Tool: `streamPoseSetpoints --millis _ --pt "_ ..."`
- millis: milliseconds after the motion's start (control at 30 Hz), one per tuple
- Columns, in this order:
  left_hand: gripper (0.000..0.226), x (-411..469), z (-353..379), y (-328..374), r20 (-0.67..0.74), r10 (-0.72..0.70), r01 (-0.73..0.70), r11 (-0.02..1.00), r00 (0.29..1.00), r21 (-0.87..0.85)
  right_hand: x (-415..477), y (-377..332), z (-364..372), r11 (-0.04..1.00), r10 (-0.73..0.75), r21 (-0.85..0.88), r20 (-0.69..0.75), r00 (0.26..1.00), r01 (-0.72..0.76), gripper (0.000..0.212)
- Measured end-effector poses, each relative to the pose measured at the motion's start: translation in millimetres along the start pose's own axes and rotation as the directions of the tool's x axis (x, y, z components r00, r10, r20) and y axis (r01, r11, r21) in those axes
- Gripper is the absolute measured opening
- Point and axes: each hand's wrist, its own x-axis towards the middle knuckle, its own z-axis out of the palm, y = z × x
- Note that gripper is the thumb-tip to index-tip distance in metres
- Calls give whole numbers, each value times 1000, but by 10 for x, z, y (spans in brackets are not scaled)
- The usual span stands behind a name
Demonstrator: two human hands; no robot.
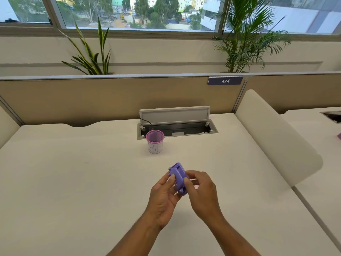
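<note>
A small purple plastic object [177,176], shaped like a stapler or punch, is held above the white desk [73,182] between both hands. My left hand [164,196] grips its left side with the thumb pressed on top. My right hand [200,191] pinches its right side with curled fingers. Farther back on the desk stands a pink-rimmed mesh cup [155,142] with a white paper label; small dark items lie at its bottom.
Behind the cup is an open cable tray [177,129] with its lid raised and a black cable. A beige partition [110,97] labelled 474 closes the back. A rounded white divider [273,137] separates the neighbouring desk on the right. Plants stand behind the partition.
</note>
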Motion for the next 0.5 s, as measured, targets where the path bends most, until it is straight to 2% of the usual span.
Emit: streamPoseSetpoints --millis 67,167,300,433,500 --pt "39 23 54 -29 14 -4 4 1000 1000 11 11 32 2 998 -31 -58 -36 999 29 12" --pt "39 77 111 -66 19 0 -1 1000 1000 29 59 74 4 981 -37 -192 -41 998 29 20" --pt "36 194 151 -123 -10 6 -5 997 1000 80 211 141 -7 984 74 -164 40 996 -67 14" --pt "35 406 131 -106 0 -46 46 987 999 152 446 312 -23 981 171 -96 0 985 -170 7" --pt "39 554 94 -73 -53 -73 84 964 996 254 592 431 -21 973 225 -53 -33 974 -227 8"
